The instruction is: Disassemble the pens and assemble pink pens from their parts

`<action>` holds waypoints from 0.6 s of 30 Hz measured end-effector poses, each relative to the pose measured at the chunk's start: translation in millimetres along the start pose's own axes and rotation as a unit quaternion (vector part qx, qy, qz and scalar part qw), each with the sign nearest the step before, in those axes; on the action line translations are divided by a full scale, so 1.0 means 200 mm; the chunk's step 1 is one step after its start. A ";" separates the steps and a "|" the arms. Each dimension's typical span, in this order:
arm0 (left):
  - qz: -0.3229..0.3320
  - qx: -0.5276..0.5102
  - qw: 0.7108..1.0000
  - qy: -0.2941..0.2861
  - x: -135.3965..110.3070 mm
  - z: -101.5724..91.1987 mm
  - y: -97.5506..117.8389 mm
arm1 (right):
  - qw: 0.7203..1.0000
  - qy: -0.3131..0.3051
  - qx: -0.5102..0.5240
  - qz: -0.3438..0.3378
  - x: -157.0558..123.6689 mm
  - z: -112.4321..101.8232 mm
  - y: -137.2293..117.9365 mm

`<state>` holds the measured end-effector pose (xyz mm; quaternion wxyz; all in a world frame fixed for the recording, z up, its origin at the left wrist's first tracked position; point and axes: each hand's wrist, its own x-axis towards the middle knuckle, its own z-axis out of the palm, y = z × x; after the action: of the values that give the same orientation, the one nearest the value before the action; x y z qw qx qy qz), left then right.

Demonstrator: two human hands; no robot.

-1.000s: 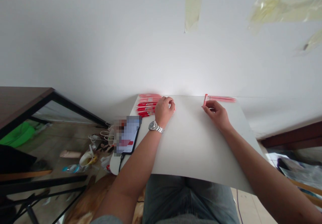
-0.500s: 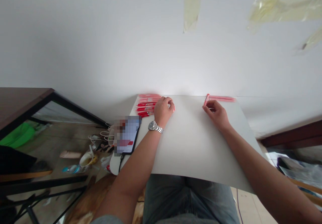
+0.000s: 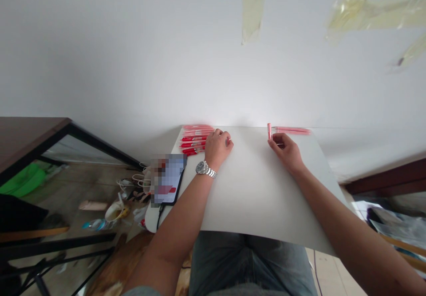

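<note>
A short pink tube (image 3: 269,132) stands almost upright at the tips of the right hand's fingers, rising beyond them toward the wall. Half a second ago it leaned, top to the right; now it has straightened, which suggests it is being turned in the grip. The right hand (image 3: 286,151) pinches its lower end between thumb and forefinger, with the forearm reaching in from the lower right. Just beyond and right of those fingers lies a bundle of slim pink sticks (image 3: 294,131). The left hand (image 3: 218,148), well apart, has shifted very slightly rightward; its fingers are curled, and whether they grip anything cannot be told. Left of them are red and pink packets (image 3: 193,140) in a row on the white desk (image 3: 253,194); nearer the body, a phone (image 3: 173,180).
</note>
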<state>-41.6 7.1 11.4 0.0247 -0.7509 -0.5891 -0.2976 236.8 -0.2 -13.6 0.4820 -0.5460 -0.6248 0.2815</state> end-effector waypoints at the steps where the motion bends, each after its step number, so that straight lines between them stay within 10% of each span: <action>1: 0.003 0.002 1.000 -0.001 0.00 0.00 0.00 | 1.000 0.000 0.001 0.000 0.00 0.00 0.00; 18: 0.001 0.035 0.998 -0.043 0.00 -0.02 0.03 | 1.000 -0.001 -0.004 0.002 0.00 0.00 0.01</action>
<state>-38.0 3.2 15.5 0.0261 -0.7620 -0.5992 -0.2441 238.4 0.6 -14.5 0.4785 -0.5486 -0.6255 0.2807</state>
